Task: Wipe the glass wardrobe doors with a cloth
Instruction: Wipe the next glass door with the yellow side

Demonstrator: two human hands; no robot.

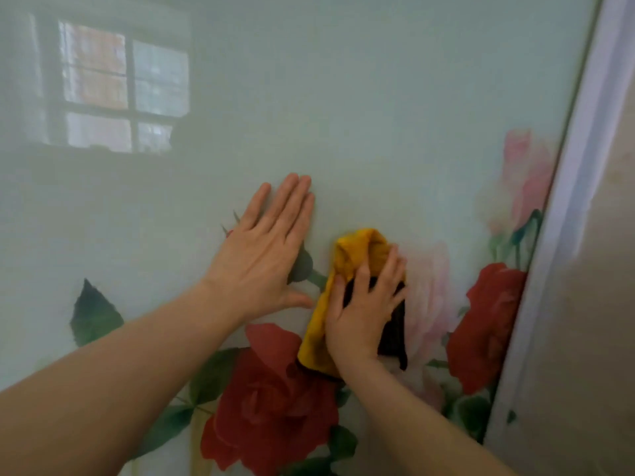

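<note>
A window reflection [123,87] shows upper left on the pale glass door [378,97] printed with red roses. The left hand [264,255] lies flat, fingers straight. The right hand [364,310] presses a crumpled yellow-and-dark cloth [354,249] against it. No readable writing.

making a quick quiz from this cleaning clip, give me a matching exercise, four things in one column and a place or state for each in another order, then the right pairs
Column one:
1. bare left hand
2. bare right hand
3. yellow and black cloth
4. white door frame

Column two:
A. crumpled against the pale green rose-printed glass door, under a hand
B. flat on the glass, fingers straight
C. running along the right edge of the glass
D. pressing the cloth, fingers spread

Pairs: 1-B, 2-D, 3-A, 4-C
</note>
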